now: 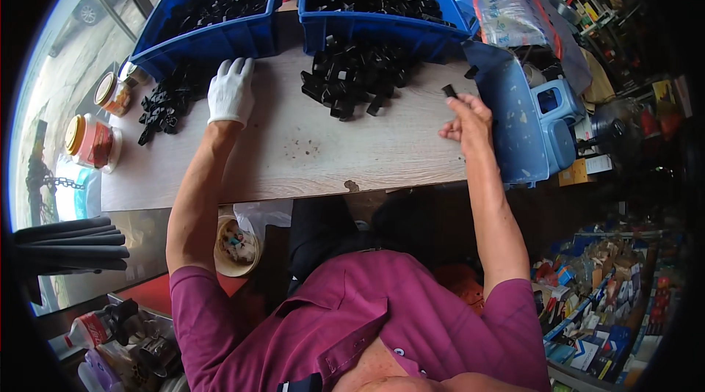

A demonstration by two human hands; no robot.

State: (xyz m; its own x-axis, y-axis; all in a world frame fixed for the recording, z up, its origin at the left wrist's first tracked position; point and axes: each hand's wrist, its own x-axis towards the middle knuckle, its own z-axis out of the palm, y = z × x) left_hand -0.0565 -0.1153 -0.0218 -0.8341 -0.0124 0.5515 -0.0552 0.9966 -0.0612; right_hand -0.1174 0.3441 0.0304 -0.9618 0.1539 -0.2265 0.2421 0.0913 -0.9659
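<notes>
My left hand (230, 92), in a white glove, reaches to the front of the left bin with its fingers stretched out and nothing visible in them. Beside it on the table lies a small heap of black parts (163, 107). My bare right hand (470, 122) pinches a small black part (449, 90) between thumb and finger, above the right end of the table. Its exact kind is too small to tell. A larger pile of black plastic parts (354, 75) lies between my hands, in front of the right bin.
Two blue bins (213, 43) (382, 34) full of black parts stand along the table's far side. A light blue plastic container (518, 120) borders the right end. Jars (92, 141) stand at the left. Below the table is a bucket (236, 249).
</notes>
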